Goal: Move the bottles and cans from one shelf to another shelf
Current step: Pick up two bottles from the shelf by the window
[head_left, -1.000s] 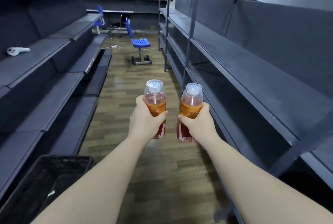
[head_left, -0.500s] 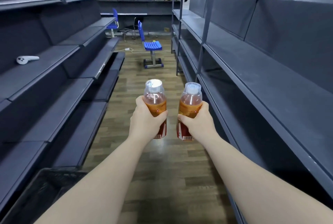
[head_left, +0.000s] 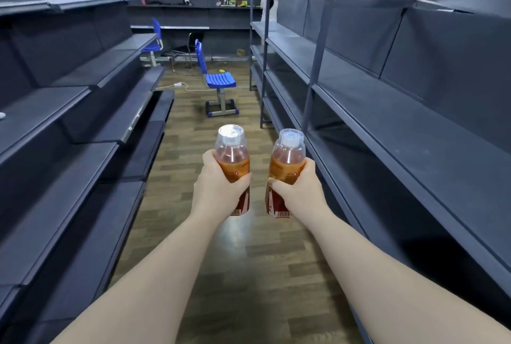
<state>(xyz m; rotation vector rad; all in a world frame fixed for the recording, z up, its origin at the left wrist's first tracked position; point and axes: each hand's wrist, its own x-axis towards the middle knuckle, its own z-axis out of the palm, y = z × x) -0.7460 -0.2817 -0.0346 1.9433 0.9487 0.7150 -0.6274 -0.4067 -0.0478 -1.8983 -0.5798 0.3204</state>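
both arms reach forward down an aisle between dark grey shelving. the left hand [head_left: 218,189] grips one tea bottle [head_left: 233,166] around its orange label, and the right hand [head_left: 298,191] grips a second tea bottle [head_left: 286,169] the same way. both bottles are upright, near each other but apart, above the wooden floor [head_left: 249,260]. a blue chair [head_left: 215,78] stands farther down the aisle, near the right shelf unit [head_left: 387,111].
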